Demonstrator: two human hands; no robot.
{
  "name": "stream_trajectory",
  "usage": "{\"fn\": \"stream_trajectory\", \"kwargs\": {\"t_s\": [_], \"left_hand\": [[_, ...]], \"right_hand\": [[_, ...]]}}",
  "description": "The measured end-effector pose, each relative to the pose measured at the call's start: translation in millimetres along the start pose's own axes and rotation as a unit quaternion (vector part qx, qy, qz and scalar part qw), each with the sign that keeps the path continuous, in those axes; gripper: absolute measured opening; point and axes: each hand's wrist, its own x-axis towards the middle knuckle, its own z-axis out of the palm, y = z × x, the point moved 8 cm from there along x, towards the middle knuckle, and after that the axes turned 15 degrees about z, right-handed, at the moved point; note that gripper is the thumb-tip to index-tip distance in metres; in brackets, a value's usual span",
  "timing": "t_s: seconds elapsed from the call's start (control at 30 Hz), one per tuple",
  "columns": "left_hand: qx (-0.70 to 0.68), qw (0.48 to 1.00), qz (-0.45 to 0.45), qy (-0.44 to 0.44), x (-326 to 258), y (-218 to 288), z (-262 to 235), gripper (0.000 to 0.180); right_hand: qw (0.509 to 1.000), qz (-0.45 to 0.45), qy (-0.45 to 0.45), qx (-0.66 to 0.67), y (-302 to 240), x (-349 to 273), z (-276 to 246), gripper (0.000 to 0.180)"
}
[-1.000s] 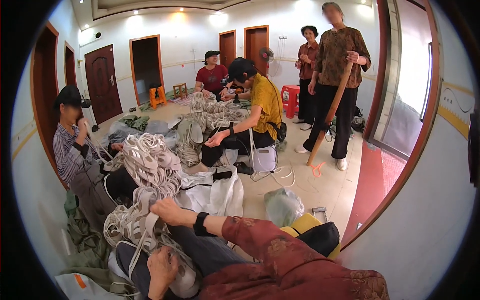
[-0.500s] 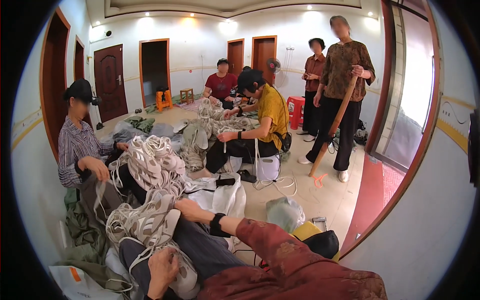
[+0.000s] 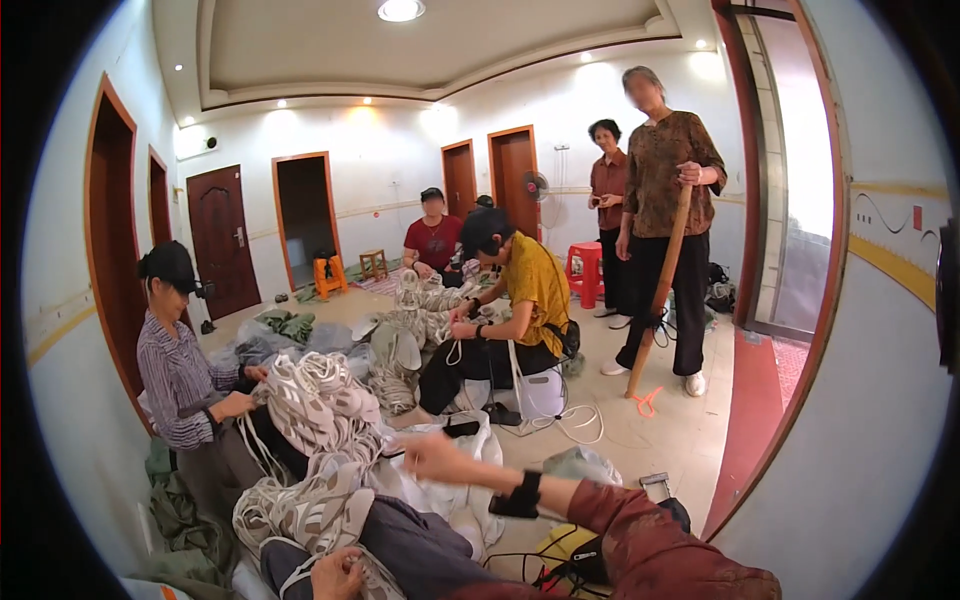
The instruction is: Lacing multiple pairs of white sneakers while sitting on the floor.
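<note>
My left hand (image 3: 337, 574) is low in the view, its fingers curled at a pale sneaker (image 3: 378, 580) on my lap. White lace lies by its fingertips. My right hand (image 3: 437, 459) is stretched out above a white sack, fingers drawn together. Whatever it pinches is too small to make out; a thin pale strand shows near its fingertips. Left of it, beige-and-white sneakers (image 3: 310, 510) with long loose laces are heaped against my grey trouser leg. A bigger pile of such sneakers (image 3: 325, 400) rises behind, beside a person in a striped shirt (image 3: 180, 375).
A person in a yellow shirt (image 3: 530, 300) sits bent over laces, beside more sneakers (image 3: 395, 350). Two people stand at right, one holding a long wooden pole (image 3: 662, 290). A white sack (image 3: 480, 440), a yellow-and-black bag (image 3: 575, 550) and cables lie near my right arm.
My right hand has moved right and away from the sneaker heap. The left hand stays low by the lap sneaker. The striped-shirt person's hands have come together. My view has tilted upward.
</note>
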Motion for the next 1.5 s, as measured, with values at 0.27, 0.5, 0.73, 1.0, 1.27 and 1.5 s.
{"fn": "stream_trajectory", "kwargs": {"t_s": [0.27,0.5,0.73,1.0,1.27,1.5], "left_hand": [[-0.025,0.996,-0.024,0.077,-5.8,0.8,-17.5,0.02],[-0.075,0.995,-0.027,0.055,0.6,2.1,-7.8,0.024],[-0.082,0.994,0.007,0.074,-15.5,15.1,-12.2,0.023],[-0.104,0.988,-0.015,0.115,-16.4,4.0,-11.2,0.02],[-0.16,0.984,-0.038,0.07,-4.2,4.7,-3.5,0.025],[-0.161,0.982,-0.086,0.04,-18.4,11.5,0.9,0.019]], "right_hand": [[0.914,-0.092,0.301,0.254,-107.8,-25.9,-233.8,0.026],[0.969,0.156,0.04,0.185,19.2,-64.1,-42.3,0.019],[0.959,0.145,-0.113,0.216,-6.7,-68.6,39.3,0.017],[0.967,0.157,-0.155,0.129,-3.6,-65.3,41.5,0.018],[0.942,0.176,-0.246,0.143,7.2,-72.1,65.9,0.016],[0.972,0.13,-0.066,0.185,11.4,-39.7,-33.7,0.025]]}}
